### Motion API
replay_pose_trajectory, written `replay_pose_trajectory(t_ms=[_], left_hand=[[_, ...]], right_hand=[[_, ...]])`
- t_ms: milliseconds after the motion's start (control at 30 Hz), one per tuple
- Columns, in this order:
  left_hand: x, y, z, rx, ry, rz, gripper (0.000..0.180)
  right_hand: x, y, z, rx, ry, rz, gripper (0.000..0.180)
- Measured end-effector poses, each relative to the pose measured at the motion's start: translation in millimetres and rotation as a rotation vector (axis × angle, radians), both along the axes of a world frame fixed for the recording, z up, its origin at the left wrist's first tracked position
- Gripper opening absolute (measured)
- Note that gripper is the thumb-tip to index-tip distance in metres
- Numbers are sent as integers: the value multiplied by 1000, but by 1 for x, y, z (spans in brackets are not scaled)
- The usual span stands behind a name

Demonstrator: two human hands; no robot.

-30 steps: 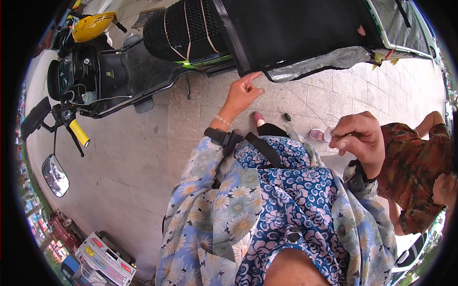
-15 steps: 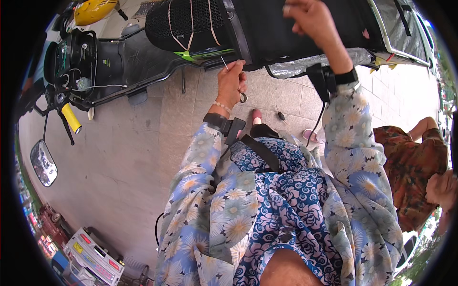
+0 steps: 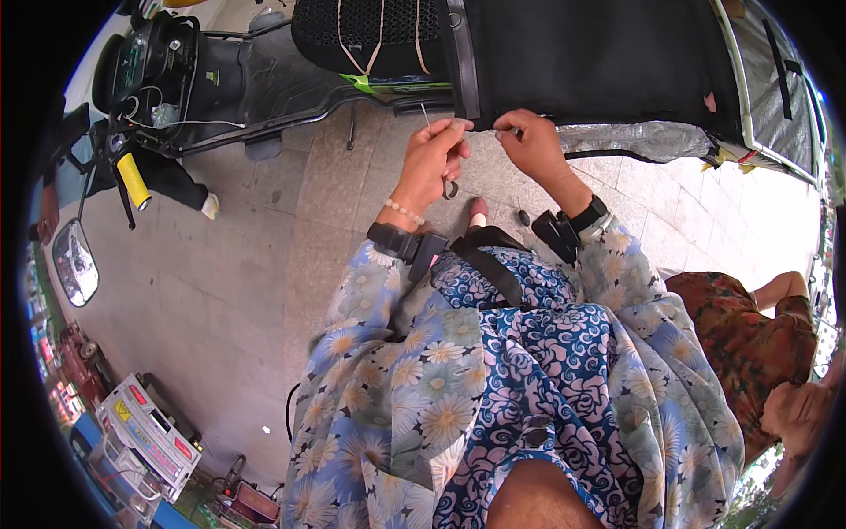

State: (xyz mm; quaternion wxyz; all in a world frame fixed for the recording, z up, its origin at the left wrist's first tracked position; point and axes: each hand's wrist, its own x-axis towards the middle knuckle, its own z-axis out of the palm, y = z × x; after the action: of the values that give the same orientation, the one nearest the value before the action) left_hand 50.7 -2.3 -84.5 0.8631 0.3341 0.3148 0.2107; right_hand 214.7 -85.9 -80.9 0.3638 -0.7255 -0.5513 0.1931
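My left hand (image 3: 425,167) is closed round a thin metal needle-like rod (image 3: 425,114), whose tip points up past my fingers. Under that hand's curled fingers shows a small dark ring-shaped piece (image 3: 450,189); I cannot tell whether it is gripped or hangs there. My right hand (image 3: 534,152) is a short way to the right, thumb and fingertips pinched together, and anything in them is too small to make out. Both hands are at the lower edge of a large black fabric cover (image 3: 590,57), near its dark strap (image 3: 464,66) on the left.
A scooter with a black footboard (image 3: 282,75) and yellow handlebar grip (image 3: 133,182) stands at upper left. Silvery lining (image 3: 634,139) shows beneath the cover. Someone in a patterned shirt (image 3: 749,331) is at the right; another person's shoe (image 3: 210,205) is beside the scooter. Paving (image 3: 238,282) lies below.
My right hand has come down and left from above the black cover to its lower edge, near my left hand. The left still grips the rod. A person's leg has appeared by the scooter.
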Motion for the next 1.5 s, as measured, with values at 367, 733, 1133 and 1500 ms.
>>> replay_pose_trajectory(t_ms=[367, 733, 1133, 1500], left_hand=[[-42, -26, -25, 41, 90, -199, 17], [-67, -26, -53, 27, 192, -433, 23], [-162, -23, -127, 1075, 873, -1067, 60], [-89, 111, -18, 663, 753, -1035, 39]], right_hand=[[-32, -14, -42, 50, 1869, -420, 20], [-29, -22, -76, 400, 1921, -487, 11], [-49, -26, -62, 277, 1757, -692, 10], [-53, -39, -74, 336, 1903, -514, 15]])
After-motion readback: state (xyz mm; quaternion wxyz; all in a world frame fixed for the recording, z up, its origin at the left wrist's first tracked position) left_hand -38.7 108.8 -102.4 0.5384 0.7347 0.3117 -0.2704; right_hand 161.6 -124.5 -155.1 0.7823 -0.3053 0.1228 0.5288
